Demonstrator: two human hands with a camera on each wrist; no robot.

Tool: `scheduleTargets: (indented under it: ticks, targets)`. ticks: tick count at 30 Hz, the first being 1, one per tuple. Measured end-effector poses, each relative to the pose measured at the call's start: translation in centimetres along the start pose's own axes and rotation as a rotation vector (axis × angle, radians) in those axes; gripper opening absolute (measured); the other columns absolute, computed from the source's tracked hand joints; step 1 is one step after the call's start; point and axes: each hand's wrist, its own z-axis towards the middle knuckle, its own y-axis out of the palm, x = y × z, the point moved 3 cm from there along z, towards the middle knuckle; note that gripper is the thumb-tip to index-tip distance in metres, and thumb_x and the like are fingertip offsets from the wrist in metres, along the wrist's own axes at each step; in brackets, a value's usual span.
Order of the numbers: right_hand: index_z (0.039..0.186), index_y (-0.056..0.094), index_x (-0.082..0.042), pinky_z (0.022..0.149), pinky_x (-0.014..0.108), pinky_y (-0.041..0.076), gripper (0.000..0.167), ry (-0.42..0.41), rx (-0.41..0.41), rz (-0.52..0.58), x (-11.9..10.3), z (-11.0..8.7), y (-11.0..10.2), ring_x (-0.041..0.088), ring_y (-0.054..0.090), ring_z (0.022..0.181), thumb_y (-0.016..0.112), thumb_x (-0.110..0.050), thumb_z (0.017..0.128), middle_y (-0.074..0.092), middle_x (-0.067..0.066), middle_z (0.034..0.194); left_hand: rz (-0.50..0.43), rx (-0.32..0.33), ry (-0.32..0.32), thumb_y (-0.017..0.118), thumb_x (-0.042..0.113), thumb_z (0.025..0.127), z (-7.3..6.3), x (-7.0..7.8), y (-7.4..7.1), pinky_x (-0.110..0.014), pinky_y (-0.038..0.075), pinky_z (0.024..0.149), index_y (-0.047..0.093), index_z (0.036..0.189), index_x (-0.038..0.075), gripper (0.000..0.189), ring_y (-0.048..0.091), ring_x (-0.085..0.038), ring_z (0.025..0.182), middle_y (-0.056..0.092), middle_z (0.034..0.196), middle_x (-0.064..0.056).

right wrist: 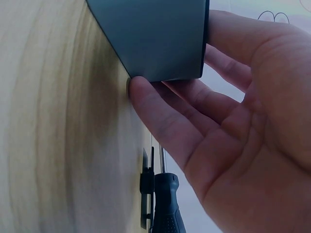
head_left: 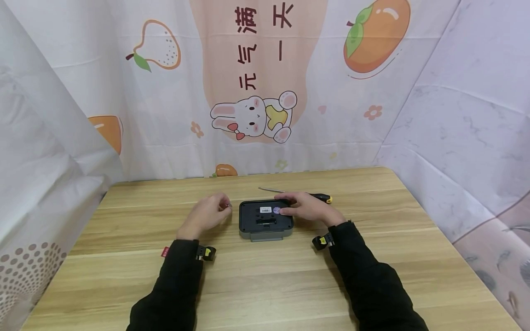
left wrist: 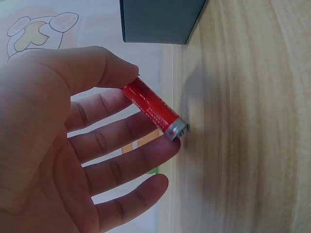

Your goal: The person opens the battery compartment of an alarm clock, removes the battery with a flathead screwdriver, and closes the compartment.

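Your head camera looks forward-down over the table [head_left: 265,280]; your wrist cameras [head_left: 208,253] [head_left: 320,242], much nearer, face forward, sharing the grey box [head_left: 265,216].

The right hand [right wrist: 238,136] grips a grey box [right wrist: 155,41] (screwdriver [right wrist: 167,204] nearby).

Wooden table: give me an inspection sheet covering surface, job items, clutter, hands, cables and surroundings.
Surface: light wood-grain table.
Job items: red battery with a silver end, apart from the dark device; the device lies on the table, its upper face showing a slot, a white label and a round purple sticker.
Clutter: screwdriver beyond the device; small black part beside its handle, identity unclear.
Hands: left hand holds the battery between thumb and fingers; right hand holds the device at its far right corner.
Cables: nothing seen.
Surroundings: curtain printed with fruit and a rabbit behind the table.
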Motion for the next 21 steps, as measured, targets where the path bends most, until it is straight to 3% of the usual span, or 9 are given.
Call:
scheduleTargets:
  ticks: [7, 21]
  targets:
    - [0.15, 0.051, -0.012, 0.105, 0.046, 0.045, 0.054, -0.002, -0.001, 0.003, 0.02, 0.02, -0.02, 0.028, 0.053, 0.129, 0.067, -0.026, 0.101, 0.055, 0.009, 0.143, 0.001, -0.005, 0.011, 0.069, 0.016, 0.094, -0.05, -0.03, 0.2, -0.034, 0.049, 0.07, 0.068, 0.098, 0.011, 0.007, 0.059, -0.014, 0.077, 0.067, 0.089, -0.001]
    - [0.15, 0.051, -0.012, 0.107, 0.046, 0.042, 0.054, 0.001, -0.005, 0.022, -0.01, 0.01, 0.0, 0.027, 0.051, 0.131, 0.067, -0.026, 0.1, 0.054, 0.009, 0.144, 0.04, -0.041, -0.034, 0.069, 0.018, 0.092, -0.11, -0.24, 0.72, -0.037, 0.047, 0.073, 0.068, 0.1, 0.01, 0.011, 0.056, -0.018, 0.076, 0.063, 0.085, -0.001]
